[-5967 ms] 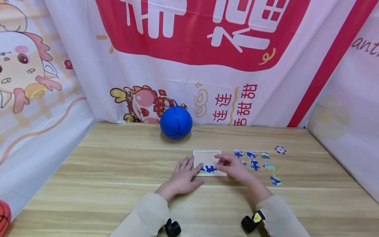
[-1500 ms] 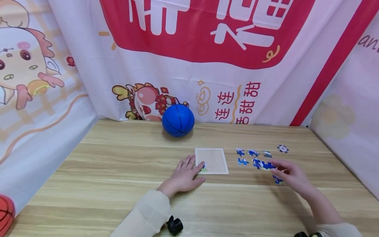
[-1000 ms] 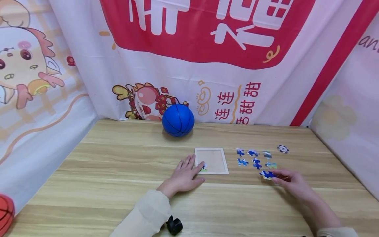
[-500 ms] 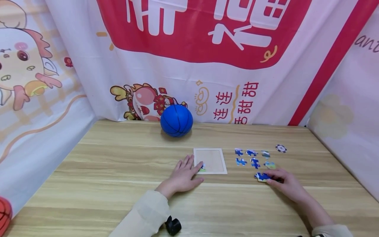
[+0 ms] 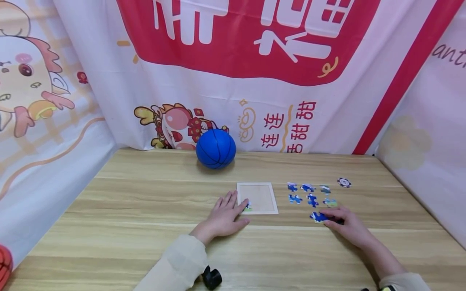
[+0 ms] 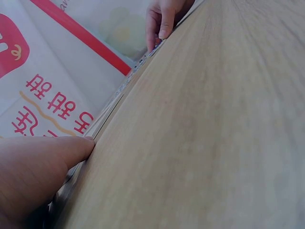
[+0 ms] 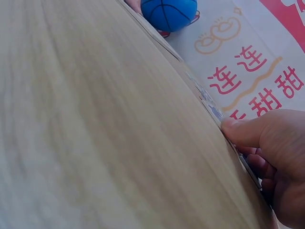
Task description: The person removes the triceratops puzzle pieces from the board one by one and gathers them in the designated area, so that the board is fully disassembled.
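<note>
My right hand (image 5: 346,226) is low over the table at the right, its thumb and fingers pinching a blue jigsaw puzzle piece (image 5: 318,217). In the right wrist view, the thumb (image 7: 243,131) bears down at tabletop level with the other fingers curled beneath. Spread flat, my left hand (image 5: 223,216) rests at the left side of a shallow white-rimmed puzzle tray (image 5: 272,198). Its index finger covers part of a green-and-blue puzzle piece (image 5: 248,207) in the tray's near left corner. Several puzzle pieces (image 5: 312,200) lie in rows beyond my right hand.
A round poker chip (image 5: 344,182) lies behind the pieces at the right. Toward the back stands a blue ball (image 5: 216,149); part of a red ball (image 5: 5,264) shows at the left edge. Printed curtains (image 5: 218,93) surround the wooden table (image 5: 153,182).
Six seconds ago my right hand was at the tray beside a blue piece; that piece has left the tray. The right hand then carried a blue piece down and leftward, below the rows. Left hand stays put.
</note>
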The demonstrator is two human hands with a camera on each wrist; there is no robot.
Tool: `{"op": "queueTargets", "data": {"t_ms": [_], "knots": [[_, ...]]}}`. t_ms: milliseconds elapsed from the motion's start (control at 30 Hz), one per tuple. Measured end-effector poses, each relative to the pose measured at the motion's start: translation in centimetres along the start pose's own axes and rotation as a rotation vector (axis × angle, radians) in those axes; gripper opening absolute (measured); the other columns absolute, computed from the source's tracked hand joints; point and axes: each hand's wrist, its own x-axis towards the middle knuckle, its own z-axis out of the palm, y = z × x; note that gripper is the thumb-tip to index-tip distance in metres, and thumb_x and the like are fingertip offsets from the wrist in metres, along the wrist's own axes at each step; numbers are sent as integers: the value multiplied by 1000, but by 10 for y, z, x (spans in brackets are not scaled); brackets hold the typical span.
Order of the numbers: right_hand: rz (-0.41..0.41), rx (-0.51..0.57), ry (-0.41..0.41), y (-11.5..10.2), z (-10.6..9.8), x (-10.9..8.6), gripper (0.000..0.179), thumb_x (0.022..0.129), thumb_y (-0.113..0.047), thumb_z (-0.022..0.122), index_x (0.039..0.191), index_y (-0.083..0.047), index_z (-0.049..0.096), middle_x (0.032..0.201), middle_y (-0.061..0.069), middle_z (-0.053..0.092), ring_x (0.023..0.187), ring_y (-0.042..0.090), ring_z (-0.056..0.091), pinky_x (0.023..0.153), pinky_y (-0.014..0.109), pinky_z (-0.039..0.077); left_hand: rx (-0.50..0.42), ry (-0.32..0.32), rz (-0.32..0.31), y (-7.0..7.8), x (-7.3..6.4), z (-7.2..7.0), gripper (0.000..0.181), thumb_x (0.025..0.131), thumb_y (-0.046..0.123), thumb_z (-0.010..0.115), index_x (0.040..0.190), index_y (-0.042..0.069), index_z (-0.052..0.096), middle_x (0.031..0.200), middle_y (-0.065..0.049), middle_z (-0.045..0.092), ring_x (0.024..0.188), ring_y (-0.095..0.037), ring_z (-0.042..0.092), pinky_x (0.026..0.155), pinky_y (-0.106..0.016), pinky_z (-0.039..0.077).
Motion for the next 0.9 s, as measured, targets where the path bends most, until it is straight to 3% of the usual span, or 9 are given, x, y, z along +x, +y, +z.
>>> {"op": "queueTargets", "data": {"t_ms": [167,300,533,700,800,900], "knots": [[43,11,-24,3,0,1,32,80,-24,62,109,-11,61,110,14,54,104,35,43,84,54,28,-6,2,2,0,0,0,60,87,49,38,138,20,23,142,-16,3,128,-28,-3,99,-46,0],[73,-2,-33,4,0,2,33,81,-27,61,111,-13,61,108,12,54,101,32,45,82,52,31,-6,-1,2,1,-1,-1,60,87,49,38,138,21,23,142,-16,2,128,-28,-4,99,-46,0],[61,-11,-35,1,0,2,34,81,-28,60,112,-13,60,111,14,53,105,36,41,84,55,27,-3,8,13,0,-1,-2,60,87,48,37,138,19,24,141,-17,3,128,-30,-2,99,-46,1],[51,73,-46,-4,-4,2,37,83,-27,58,115,-8,57,103,10,53,88,25,46,73,38,37,-7,10,12,1,-3,-3,60,87,48,37,137,18,24,141,-18,4,127,-30,-2,99,-46,1],[99,139,-66,-8,-10,4,40,83,-27,57,117,-5,54,96,9,54,79,20,46,64,29,39,-9,11,12,1,-3,-3,60,87,48,38,137,18,24,141,-18,4,128,-30,-2,99,-46,2],[139,135,-72,-16,-18,7,43,84,-28,57,119,-4,52,89,9,55,76,20,47,59,27,41,-7,19,16,-2,-1,0,60,87,49,37,137,19,24,141,-17,5,128,-30,-2,99,-46,1]]}}
